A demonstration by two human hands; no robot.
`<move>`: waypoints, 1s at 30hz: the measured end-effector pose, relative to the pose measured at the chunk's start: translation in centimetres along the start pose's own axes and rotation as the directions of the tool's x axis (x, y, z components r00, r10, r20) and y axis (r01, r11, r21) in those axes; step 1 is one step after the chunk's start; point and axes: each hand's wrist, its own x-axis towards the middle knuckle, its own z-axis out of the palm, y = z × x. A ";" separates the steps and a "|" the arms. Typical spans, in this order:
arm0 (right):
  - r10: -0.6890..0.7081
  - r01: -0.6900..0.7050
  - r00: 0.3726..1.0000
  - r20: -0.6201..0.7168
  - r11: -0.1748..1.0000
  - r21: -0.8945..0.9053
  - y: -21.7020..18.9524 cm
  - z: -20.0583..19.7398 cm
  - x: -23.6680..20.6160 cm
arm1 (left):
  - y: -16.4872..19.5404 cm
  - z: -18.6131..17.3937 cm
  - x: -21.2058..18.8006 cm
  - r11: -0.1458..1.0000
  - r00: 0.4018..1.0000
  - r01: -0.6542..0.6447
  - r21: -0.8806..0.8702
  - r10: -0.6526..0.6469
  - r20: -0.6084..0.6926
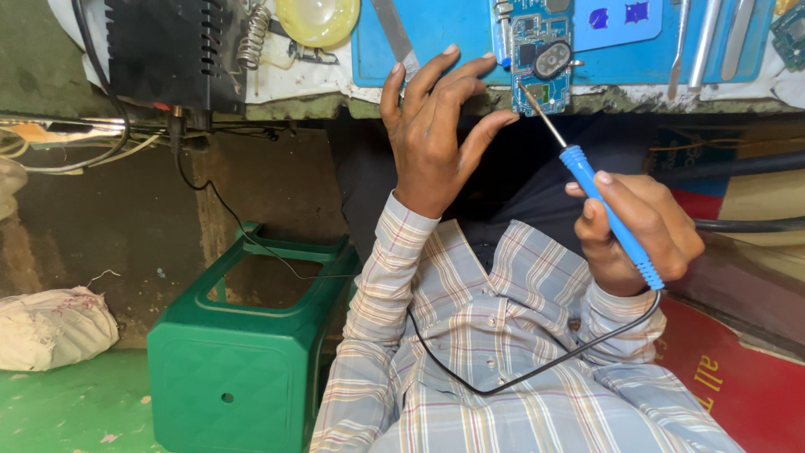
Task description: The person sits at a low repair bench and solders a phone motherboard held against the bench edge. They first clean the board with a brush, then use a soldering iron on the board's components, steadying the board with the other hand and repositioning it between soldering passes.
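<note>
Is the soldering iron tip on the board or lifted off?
On it: the soldering iron tip meets the circuit board at its lower edge.

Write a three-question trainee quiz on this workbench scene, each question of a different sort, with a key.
1. True or false: the right hand holds a blue-handled soldering iron with its tip on the blue circuit board.
2. Where is the left hand? A) on the green stool B) raised at the bench edge, fingertips by the board C) gripping the cable
3. Fill in: the iron's black cable loops down across the person's checked ____.

Key
1. True
2. B
3. shirt
</note>
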 end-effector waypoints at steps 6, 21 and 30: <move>0.014 -0.013 1.000 -0.013 1.000 0.023 0.3 0.1 -0.2 | -0.1 0.1 -0.1 1.000 1.000 -0.010 0.007 0.010 -0.009; 0.014 -0.014 0.997 -0.073 1.000 0.009 0.7 0.6 -0.7 | 0.0 0.1 0.0 1.000 1.000 -0.008 0.017 0.008 -0.002; 0.025 -0.025 1.000 0.003 0.999 0.022 0.4 -0.1 -0.1 | 0.0 0.1 -0.1 1.000 1.000 -0.003 0.002 0.003 0.000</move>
